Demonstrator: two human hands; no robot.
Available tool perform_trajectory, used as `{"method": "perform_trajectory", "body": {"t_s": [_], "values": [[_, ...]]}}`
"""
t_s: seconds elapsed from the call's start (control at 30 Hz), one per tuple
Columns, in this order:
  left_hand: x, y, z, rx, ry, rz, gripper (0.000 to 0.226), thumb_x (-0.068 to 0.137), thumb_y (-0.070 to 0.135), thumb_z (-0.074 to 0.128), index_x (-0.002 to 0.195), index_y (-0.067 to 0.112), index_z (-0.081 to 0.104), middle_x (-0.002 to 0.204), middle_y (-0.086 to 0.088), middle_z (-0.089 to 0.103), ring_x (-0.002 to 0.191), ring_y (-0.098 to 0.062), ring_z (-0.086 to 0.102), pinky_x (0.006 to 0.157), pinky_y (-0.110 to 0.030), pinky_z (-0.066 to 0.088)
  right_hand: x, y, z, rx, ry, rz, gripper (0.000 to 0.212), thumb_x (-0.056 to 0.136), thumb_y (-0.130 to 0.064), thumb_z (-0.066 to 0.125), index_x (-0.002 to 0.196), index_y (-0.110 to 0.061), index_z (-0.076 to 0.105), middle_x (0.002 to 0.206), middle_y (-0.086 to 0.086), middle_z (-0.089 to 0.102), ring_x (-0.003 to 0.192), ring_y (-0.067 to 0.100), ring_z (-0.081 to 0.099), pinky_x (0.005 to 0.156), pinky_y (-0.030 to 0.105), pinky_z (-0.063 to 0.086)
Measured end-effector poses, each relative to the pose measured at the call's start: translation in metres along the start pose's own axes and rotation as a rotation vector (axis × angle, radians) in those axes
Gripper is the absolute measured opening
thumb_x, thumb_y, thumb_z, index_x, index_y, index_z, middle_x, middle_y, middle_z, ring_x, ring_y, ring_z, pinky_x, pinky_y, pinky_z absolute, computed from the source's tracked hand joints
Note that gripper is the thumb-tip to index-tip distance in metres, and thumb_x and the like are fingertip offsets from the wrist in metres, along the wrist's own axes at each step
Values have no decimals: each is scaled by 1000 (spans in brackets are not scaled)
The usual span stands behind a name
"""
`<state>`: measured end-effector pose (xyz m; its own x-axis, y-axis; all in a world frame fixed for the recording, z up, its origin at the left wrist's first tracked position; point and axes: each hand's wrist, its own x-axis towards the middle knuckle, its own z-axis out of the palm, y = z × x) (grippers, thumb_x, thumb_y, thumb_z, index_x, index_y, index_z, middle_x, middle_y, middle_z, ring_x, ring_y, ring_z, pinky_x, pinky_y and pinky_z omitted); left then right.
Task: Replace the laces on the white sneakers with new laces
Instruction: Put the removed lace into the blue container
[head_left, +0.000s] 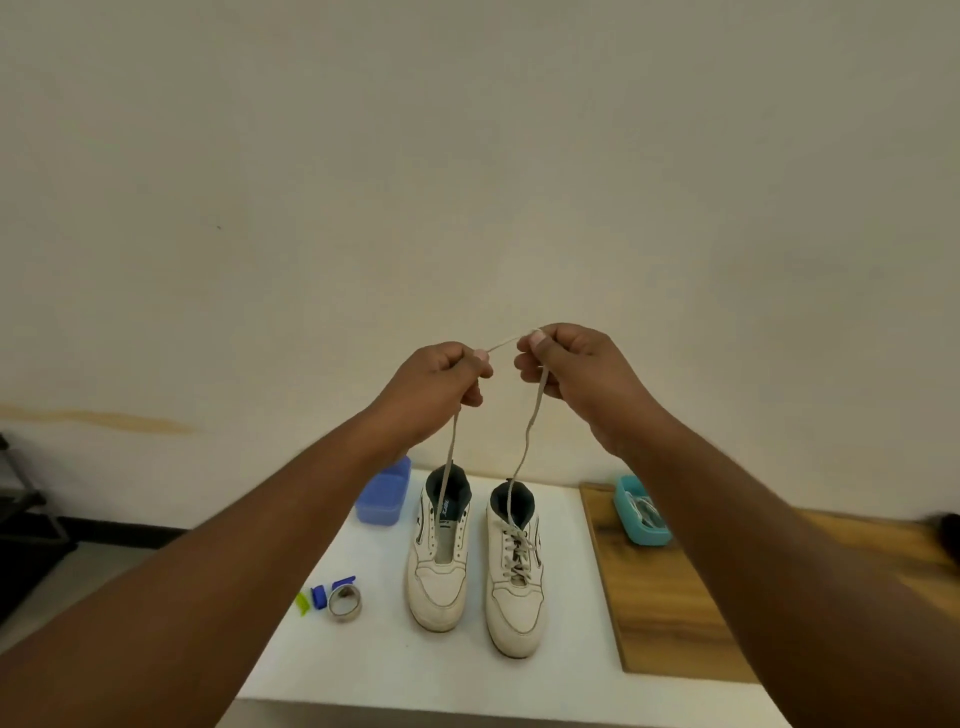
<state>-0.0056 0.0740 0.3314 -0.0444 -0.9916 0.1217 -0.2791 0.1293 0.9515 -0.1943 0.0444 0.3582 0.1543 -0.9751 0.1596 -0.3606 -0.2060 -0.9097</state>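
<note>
Both hands, left (441, 387) and right (576, 371), are raised above the white table (395, 670) and pinch one lace (527, 431) stretched between them, its ends hanging toward the two sneakers below, the left shoe (441, 556) unlaced and the right shoe (517, 571) laced.

Your light is soft, even and a bit dim, with a warm yellowish cast on the wall (467, 156). Shadows stay faint under the sneakers (475, 561). Wide-angle bending stretches your forearms at the lower corners; fine detail looks slightly soft.
</note>
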Motion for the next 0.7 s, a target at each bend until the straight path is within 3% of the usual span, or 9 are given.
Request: {"method": "perform_trajectory", "body": {"t_s": [0.2,0.27,0.3,0.37,0.43,0.53,0.63,0.7], "values": [[-19,7,-11,-42,-238,-50,33,107,34,42,102,13,68,74,1,60,91,-20,73,99,-47,52,27,-39,-41,226,258,30,23,106,-30,52,101,-18,71,100,2,78,94,21,73,82,34,54],[-24,13,-12,-67,-254,-72,32,107,32,42,104,12,67,75,1,59,90,-20,72,98,-46,52,37,-44,-57,108,329,20,21,103,-23,52,110,-14,70,106,2,74,90,20,68,79,33,52],[-25,19,-11,-88,-235,-83,32,107,31,42,105,12,67,76,1,59,90,-18,72,98,-45,53,38,-45,-61,-26,326,0,26,100,-18,52,121,-13,67,115,1,70,96,20,65,84,34,52],[-22,37,-10,-145,-184,-89,31,107,30,41,106,13,68,77,2,60,89,-17,72,98,-45,53,31,-45,-59,-222,201,-54,48,99,-13,53,146,-23,52,145,-1,56,127,16,56,108,35,45],[-17,60,-8,-212,-167,-83,31,107,31,42,106,15,68,80,2,61,89,-16,71,98,-44,54,13,-48,-48,-165,-57,-125,52,105,-20,52,155,-28,40,152,-4,50,138,12,47,109,27,40],[-9,97,-6,-294,-177,-82,30,106,32,44,108,16,69,81,1,62,85,-15,68,89,-38,56,-10,-57,-33,-2,-296,-160,37,110,-31,41,144,-22,53,131,-4,67,122,6,60,93,17,45],[-8,120,-6,-341,-177,-104,29,106,30,46,108,13,69,80,0,63,76,-14,62,73,-30,53,-14,-64,-35,97,-228,-179,36,111,-32,38,118,-13,68,101,4,71,94,14,67,92,29,54],[-10,127,-8,-423,-192,-122,28,106,29,46,109,11,68,85,-2,63,74,-15,59,71,-30,51,-11,-66,-43,127,-199,-173,29,109,-28,46,112,-11,69,90,7,66,86,18,62,91,37,56]]}}
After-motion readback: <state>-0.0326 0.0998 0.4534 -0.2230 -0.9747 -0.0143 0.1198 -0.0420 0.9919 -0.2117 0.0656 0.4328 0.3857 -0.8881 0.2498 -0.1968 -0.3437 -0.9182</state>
